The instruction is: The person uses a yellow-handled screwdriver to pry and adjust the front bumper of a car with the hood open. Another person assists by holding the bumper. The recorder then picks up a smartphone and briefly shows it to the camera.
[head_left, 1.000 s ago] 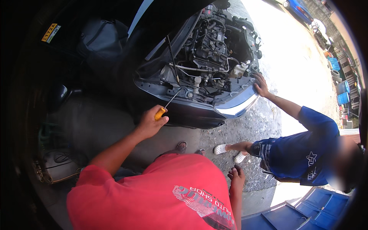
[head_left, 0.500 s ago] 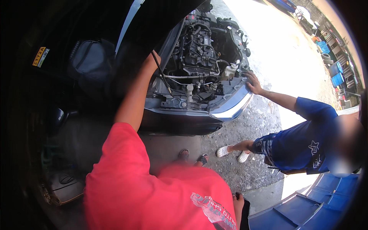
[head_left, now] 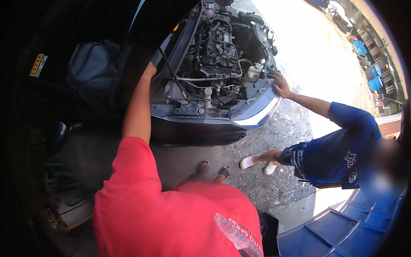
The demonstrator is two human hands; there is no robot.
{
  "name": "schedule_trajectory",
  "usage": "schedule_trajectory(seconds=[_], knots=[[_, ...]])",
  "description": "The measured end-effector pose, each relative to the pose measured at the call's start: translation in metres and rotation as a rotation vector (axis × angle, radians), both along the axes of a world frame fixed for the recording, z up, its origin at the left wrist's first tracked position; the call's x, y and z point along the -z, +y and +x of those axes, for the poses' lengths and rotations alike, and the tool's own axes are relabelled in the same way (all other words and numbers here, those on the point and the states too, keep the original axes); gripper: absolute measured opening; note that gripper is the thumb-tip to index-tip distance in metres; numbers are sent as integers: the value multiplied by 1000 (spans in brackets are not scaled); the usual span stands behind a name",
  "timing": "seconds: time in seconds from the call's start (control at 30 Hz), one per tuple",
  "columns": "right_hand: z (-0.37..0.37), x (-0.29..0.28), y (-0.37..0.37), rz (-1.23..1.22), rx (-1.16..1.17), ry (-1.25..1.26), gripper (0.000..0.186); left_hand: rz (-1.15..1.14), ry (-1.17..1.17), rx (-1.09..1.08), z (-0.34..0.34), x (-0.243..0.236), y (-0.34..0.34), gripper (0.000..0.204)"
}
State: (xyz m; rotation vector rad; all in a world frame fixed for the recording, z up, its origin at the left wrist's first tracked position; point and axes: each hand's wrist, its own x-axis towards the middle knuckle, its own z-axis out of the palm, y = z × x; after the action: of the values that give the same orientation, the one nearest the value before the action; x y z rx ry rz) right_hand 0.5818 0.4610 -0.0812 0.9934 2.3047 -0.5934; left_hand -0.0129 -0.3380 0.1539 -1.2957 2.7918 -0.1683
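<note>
My left arm in a red sleeve reaches forward to the near left corner of a car with its engine bay uncovered. My left hand (head_left: 149, 71) is at the car's left fender (head_left: 159, 60), beside a thin black rod (head_left: 172, 73) that slants over the bay's edge. Its fingers are lost in the dark area, so their hold cannot be made out. The engine (head_left: 218, 53) lies exposed, with a whitish reservoir (head_left: 254, 71) at its right. My right hand is out of sight.
At the right, a person in a blue shirt (head_left: 338, 145) rests a hand (head_left: 281, 84) on the car's front corner. A grey bag (head_left: 93, 64) sits in shadow at the left. Blue panels (head_left: 325, 227) stand at lower right; blue drums (head_left: 374, 77) are farther off.
My left hand has moved left, away from the black rod. My right forearm and hand, partly visible at the lower edge before, have gone from view.
</note>
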Motion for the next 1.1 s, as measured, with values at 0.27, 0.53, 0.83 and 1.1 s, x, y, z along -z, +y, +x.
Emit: schedule_trajectory(seconds=[0.27, 0.53, 0.83, 1.1], knots=[[-103, -57, -34, -235, 37, 103, 39, 55, 324, 29, 21, 14, -24, 97], [-125, -75, -40, -224, 84, 68, 38, 462, 1004, 219, 76, -16, 62, 87], [-92, 16, 29, -98, -143, 109, 41, 703, 1092, 259, 138, 46, 110, 90], [-143, -31, -13, -158, -228, 33, 43, 761, 1119, 378, 223, 45, 161, 83]])
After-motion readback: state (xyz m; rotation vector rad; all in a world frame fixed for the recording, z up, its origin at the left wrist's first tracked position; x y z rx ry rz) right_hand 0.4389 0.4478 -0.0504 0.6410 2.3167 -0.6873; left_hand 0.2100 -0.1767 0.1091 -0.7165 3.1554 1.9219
